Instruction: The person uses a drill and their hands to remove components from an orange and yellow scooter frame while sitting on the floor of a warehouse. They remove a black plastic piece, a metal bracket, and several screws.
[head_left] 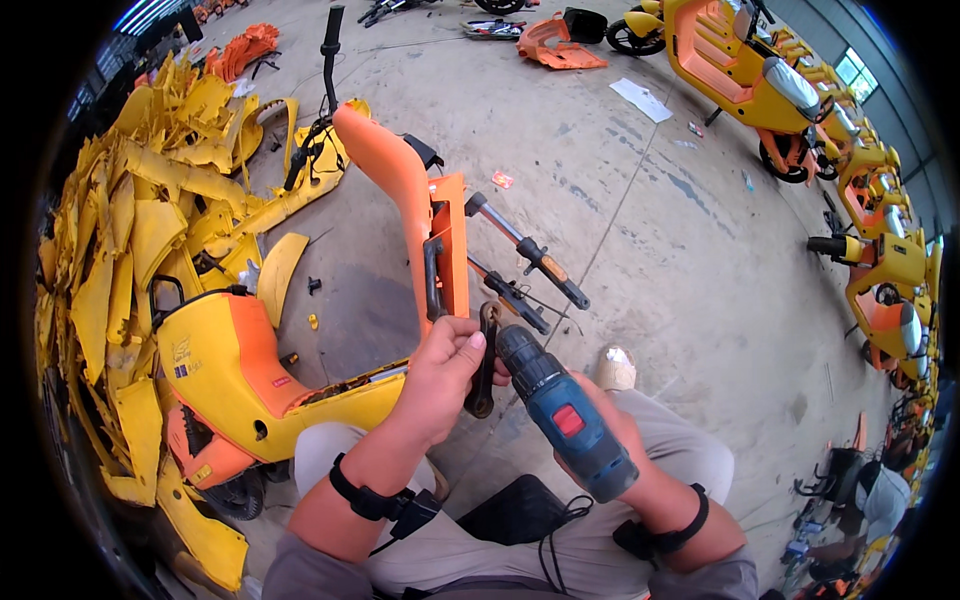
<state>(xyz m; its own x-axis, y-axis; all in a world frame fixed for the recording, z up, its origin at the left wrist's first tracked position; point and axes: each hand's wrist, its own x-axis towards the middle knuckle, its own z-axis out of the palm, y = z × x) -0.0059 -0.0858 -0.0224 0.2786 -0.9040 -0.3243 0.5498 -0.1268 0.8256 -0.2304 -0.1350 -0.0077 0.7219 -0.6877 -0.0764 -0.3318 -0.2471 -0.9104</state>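
Observation:
Between the thumb and fingers of my left hand [443, 372] is a long dark metal bracket [481, 388] with rounded ends. My right hand [612, 435] is wrapped round a blue-green cordless drill [560, 400] with a red patch. Its black chuck points at the bracket's upper end; whether the tip touches cannot be made out. Just beyond my hands stands a partly stripped yellow and orange scooter [235, 345], its orange front panel [385, 160] upright. Two dark fork legs [535, 262] extend to the right of that panel.
A heap of yellow body panels [130, 240] crowds the left side. Rows of yellow scooters [885, 270] line the right. Farther off, an orange panel [560, 45] and a white sheet [640, 99] lie on the concrete floor. Loose parts [830, 490] sit at the lower right.

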